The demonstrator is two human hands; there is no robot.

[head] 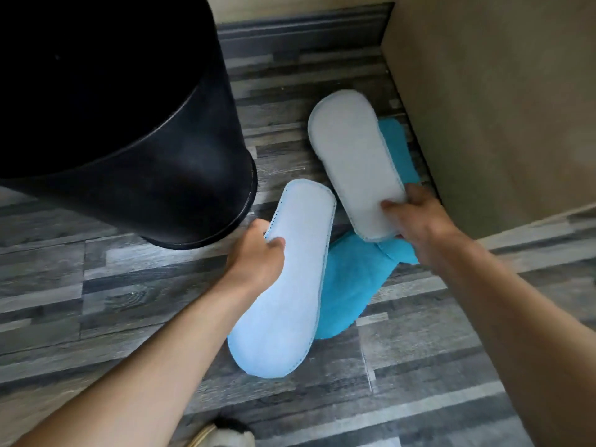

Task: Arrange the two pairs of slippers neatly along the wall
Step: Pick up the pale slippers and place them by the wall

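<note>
- Left hand [258, 250]: closed around the upper left edge of a pale slipper, thumb on the sole face, fingers wrapped behind the rim. Forearm enters from the lower left.
- Left slipper [287, 279]: pale blue-white, sole side facing the camera, stitched seam visible around the rim. It stands tilted, its far end close to the base of the bin, its near rounded end low by the floor.
- Right hand [416, 217]: pinched on the near end of a second pale slipper, thumb on the sole face, fingers under it. Forearm enters from the lower right.
- Right slipper [351, 162]: same pale type, sole side up, pointing away toward the corner, near the right-hand wall.
- Turquoise slippers [348, 285]: bright blue fleecy material lying on the floor beneath and between the two pale ones; part shows beside the wall [393, 146]. Their individual outlines cannot be told apart.
- Black bin [122, 124]: round, dark, standing on the floor at upper left, just beside the left slipper.
- Wall [500, 91]: beige, along the right side, meeting a second wall at the far corner.
- Floor [96, 285]: grey wood-pattern planks.
- Light-coloured object [222, 437]: at the bottom edge, partly cut off; cannot be identified.
</note>
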